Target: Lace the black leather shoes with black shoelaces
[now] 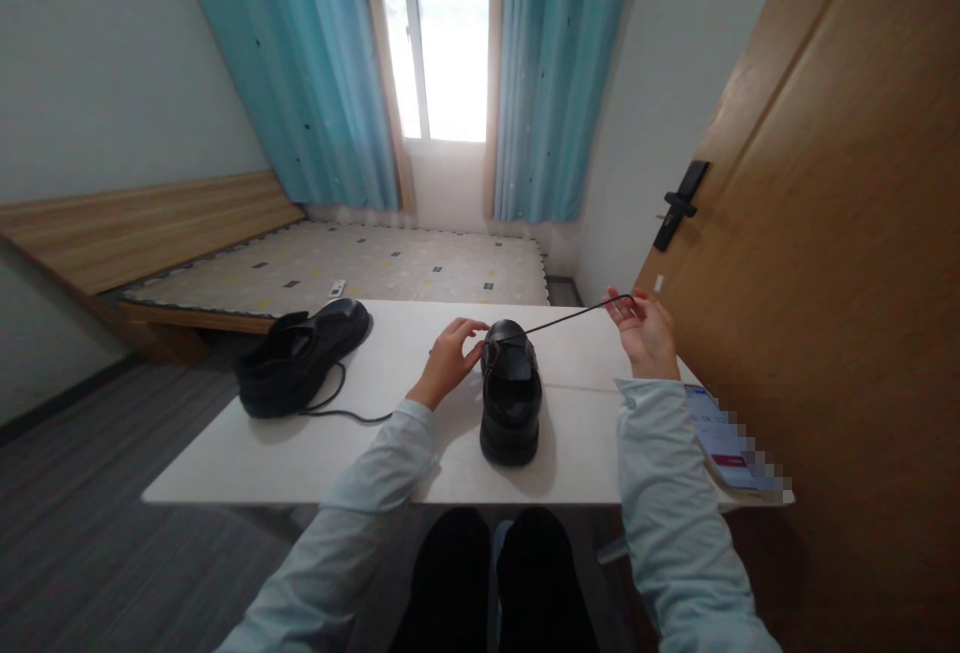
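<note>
I see my left hand (448, 358) resting fingertips on the front of the black shoe (511, 393), which stands mid-counter (390, 453). My right hand (645, 333) has its grip pinched on the lace (570, 317), drawn taut from the shoe. A second shoe (300, 358) lies at the counter's left.

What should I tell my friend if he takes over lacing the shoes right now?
Left hand: steadies the near shoe at its front, mid-table.
Right hand: pinches the lace, pulled taut to the right from the shoe's eyelets.
Other shoe: on the table's left edge, its lace trailing loose.
Done: the lace is started on the near shoe.
Left: finish it, then lace the other.
</note>
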The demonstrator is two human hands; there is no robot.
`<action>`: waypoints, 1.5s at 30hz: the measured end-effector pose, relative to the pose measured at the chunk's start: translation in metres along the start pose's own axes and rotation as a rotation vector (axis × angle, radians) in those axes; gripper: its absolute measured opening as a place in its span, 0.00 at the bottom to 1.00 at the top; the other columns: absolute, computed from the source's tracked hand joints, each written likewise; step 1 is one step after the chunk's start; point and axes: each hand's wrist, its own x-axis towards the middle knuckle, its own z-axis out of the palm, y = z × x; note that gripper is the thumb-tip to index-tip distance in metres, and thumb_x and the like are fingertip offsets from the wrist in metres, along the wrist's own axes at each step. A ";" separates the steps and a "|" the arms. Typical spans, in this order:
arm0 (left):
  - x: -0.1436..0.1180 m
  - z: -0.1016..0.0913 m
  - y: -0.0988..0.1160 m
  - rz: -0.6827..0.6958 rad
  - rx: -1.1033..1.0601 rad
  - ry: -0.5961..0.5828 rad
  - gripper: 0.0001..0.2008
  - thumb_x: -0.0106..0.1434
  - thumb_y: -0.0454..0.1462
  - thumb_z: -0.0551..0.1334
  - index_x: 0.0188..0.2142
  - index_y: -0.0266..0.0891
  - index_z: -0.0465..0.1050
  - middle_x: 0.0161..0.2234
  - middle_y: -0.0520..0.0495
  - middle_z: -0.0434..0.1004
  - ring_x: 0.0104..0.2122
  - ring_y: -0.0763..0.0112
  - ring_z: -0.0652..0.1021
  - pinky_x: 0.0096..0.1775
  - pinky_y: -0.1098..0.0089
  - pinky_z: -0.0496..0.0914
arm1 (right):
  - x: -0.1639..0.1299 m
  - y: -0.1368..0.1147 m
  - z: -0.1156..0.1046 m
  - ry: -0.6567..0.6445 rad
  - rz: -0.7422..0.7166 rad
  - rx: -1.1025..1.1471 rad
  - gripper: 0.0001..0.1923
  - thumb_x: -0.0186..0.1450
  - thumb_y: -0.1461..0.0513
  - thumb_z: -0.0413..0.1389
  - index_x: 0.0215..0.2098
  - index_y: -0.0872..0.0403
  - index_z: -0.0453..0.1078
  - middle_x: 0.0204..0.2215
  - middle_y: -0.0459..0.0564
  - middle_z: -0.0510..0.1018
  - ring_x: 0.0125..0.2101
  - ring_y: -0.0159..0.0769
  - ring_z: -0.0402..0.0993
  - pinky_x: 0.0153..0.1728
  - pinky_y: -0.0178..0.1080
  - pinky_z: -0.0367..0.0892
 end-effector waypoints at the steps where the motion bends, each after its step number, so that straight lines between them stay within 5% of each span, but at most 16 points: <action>1: 0.000 -0.001 0.002 0.016 -0.013 0.001 0.12 0.61 0.32 0.59 0.45 0.39 0.71 0.42 0.45 0.73 0.40 0.69 0.75 0.46 0.66 0.69 | 0.002 -0.002 -0.003 0.013 -0.006 0.038 0.06 0.55 0.71 0.54 0.28 0.55 0.64 0.16 0.39 0.70 0.33 0.37 0.80 0.37 0.43 0.76; 6: 0.000 -0.003 0.007 0.064 -0.079 -0.072 0.10 0.65 0.37 0.56 0.43 0.41 0.74 0.44 0.44 0.73 0.47 0.65 0.73 0.51 0.62 0.66 | 0.011 -0.012 -0.012 0.115 -0.018 0.189 0.07 0.56 0.72 0.52 0.26 0.55 0.63 0.16 0.38 0.70 0.23 0.26 0.74 0.33 0.35 0.75; 11: -0.001 -0.004 0.008 0.070 -0.097 -0.091 0.09 0.64 0.37 0.56 0.41 0.41 0.75 0.41 0.44 0.74 0.45 0.65 0.74 0.50 0.64 0.67 | 0.015 -0.025 -0.020 0.146 -0.093 0.221 0.09 0.57 0.74 0.48 0.26 0.55 0.63 0.13 0.36 0.64 0.13 0.19 0.60 0.20 0.24 0.64; 25: -0.001 -0.004 0.009 0.072 -0.109 -0.099 0.10 0.65 0.36 0.56 0.41 0.40 0.74 0.41 0.44 0.75 0.45 0.66 0.74 0.49 0.66 0.67 | 0.004 0.003 -0.002 0.008 -0.330 -0.351 0.04 0.54 0.67 0.55 0.28 0.54 0.65 0.15 0.34 0.64 0.13 0.20 0.60 0.13 0.25 0.53; 31: -0.001 -0.003 0.008 0.074 -0.112 -0.091 0.09 0.65 0.36 0.56 0.40 0.39 0.74 0.40 0.44 0.75 0.44 0.66 0.75 0.48 0.65 0.68 | -0.007 0.017 0.009 -0.171 -0.336 -0.452 0.09 0.54 0.60 0.62 0.31 0.55 0.71 0.25 0.42 0.74 0.24 0.27 0.73 0.29 0.33 0.69; 39: 0.000 0.000 0.009 0.049 -0.129 -0.052 0.09 0.65 0.38 0.57 0.41 0.40 0.74 0.40 0.45 0.76 0.44 0.66 0.75 0.48 0.65 0.69 | -0.062 0.048 0.050 -0.558 -0.213 -0.748 0.13 0.50 0.55 0.66 0.26 0.55 0.73 0.24 0.47 0.77 0.25 0.32 0.72 0.28 0.35 0.67; 45: 0.006 0.004 0.019 -0.088 -0.347 -0.044 0.14 0.62 0.42 0.61 0.46 0.39 0.72 0.43 0.45 0.79 0.45 0.67 0.78 0.48 0.66 0.70 | -0.079 0.065 0.057 -0.714 -0.261 -0.895 0.09 0.55 0.56 0.63 0.25 0.55 0.75 0.23 0.47 0.77 0.24 0.32 0.69 0.26 0.35 0.61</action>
